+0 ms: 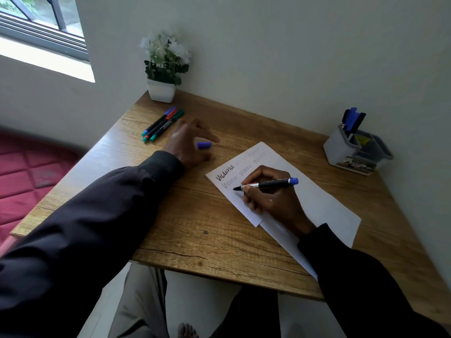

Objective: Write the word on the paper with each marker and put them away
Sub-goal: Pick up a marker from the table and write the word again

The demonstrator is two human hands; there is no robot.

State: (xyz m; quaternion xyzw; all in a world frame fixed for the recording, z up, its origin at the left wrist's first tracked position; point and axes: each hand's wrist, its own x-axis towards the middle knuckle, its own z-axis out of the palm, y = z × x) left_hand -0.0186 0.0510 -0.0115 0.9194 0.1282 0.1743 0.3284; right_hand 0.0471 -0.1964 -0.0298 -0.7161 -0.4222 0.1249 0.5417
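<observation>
While the right grip [268, 198] pinched the blue marker [271, 184], tip on the paper [317, 203], the left grip [188, 142] arched wide by the blue cap [203, 145].

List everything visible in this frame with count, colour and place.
table: one, wood-brown, against the wall.
paper: apparently two overlapping sheets, white, table's right half.
held marker: one, black with blue end, tip at the paper.
cap: one, blue, on the table by the left fingers.
potted plant: one, white flowers and pot, table's far-left corner.
loose markers: three, blue, red, green caps, beside the potted plant.
holder: one, grey-white, table's far right.
stored markers: count unclear, black and blue, in the holder.
mat: one, red, floor at left.
window: one, top left.
left hand: fingers spread over the cap.
right hand: grips the held marker.
</observation>
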